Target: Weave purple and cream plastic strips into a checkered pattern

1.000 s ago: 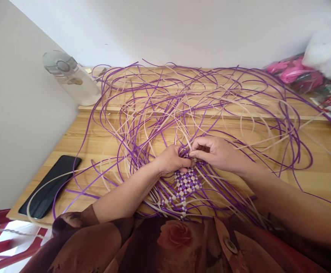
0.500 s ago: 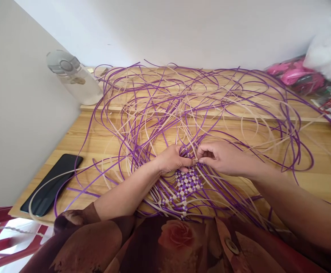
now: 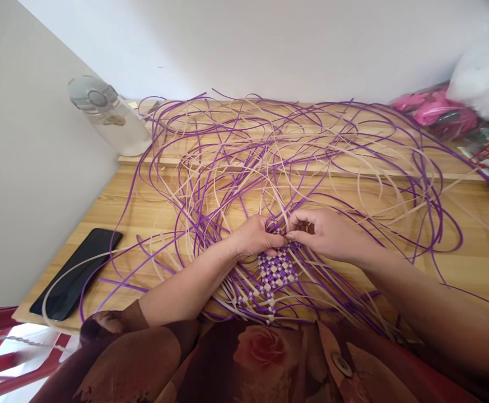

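Left grip (image 3: 275, 240) pinches the weave (image 3: 276, 270); right grip (image 3: 291, 228), just beside, a strand (image 3: 284, 208): likely light, springy, best held near crossings.

Bright, even light here, pale and soft across the wooden surface (image 3: 105, 207), its source hard to place, and the white wall (image 3: 248, 50) gleams beyond the far edge! Past the near left corner, a white patch (image 3: 29, 332) burns out almost completely, while along the near edge the patterned shirt (image 3: 143, 358) sinks into dim browns. Wide-angle stretch tips the bottle (image 3: 120, 126) at the far left corner; at the far right, the white bundle (image 3: 483, 84) blurs. Mid-surface, the checkered weave (image 3: 276, 268) reads clearly; toward the far edge, fine strands (image 3: 204, 224) smear together.
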`<state>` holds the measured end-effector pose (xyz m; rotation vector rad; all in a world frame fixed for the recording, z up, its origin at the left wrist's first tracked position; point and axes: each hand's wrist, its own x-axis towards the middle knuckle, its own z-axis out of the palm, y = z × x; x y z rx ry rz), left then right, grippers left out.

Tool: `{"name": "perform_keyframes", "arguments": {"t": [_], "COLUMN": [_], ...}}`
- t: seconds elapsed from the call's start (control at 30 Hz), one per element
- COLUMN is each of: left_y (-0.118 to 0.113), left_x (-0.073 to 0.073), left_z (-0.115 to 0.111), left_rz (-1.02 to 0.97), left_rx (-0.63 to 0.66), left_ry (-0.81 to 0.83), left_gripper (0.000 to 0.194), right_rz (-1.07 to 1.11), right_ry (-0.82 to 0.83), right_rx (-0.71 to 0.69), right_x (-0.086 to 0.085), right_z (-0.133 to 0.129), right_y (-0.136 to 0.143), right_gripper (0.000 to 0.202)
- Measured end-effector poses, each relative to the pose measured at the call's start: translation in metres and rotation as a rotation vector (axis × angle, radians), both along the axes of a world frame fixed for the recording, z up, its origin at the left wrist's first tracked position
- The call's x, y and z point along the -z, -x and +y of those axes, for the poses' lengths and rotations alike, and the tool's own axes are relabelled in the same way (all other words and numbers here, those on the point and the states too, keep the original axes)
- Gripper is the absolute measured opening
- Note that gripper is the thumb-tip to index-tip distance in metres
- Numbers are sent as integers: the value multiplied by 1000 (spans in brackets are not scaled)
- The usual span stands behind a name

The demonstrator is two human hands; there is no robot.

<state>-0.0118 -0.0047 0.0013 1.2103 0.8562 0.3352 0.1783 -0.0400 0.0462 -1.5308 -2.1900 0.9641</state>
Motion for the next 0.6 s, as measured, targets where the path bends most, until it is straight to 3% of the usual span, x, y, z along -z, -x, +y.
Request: {"name": "perform_keyframes", "arguments": {"t": [0.1, 0.2, 0.5, 0.6], "left_y": [0, -1, 3, 3], "left_x": [-1, -1, 1, 0], "left_z": [0, 0, 5, 5], "left_rz": [3, -12, -118, -127], "left_rx": [-9, -1, -10, -47], "left_ry": [2, -3, 167, 185], "left_gripper": [12, 12, 40, 43], "right_rz": [23, 54, 92, 130], "right_ry": [-270, -414, -446, -388], "right_rx": [-115, -136, -30, 9], "right_x": [6, 14, 18, 21], "right_z": [-2, -3, -2, -1], "right_y": [7, 11, 5, 4], "right_gripper": [13, 18, 13, 11]}}
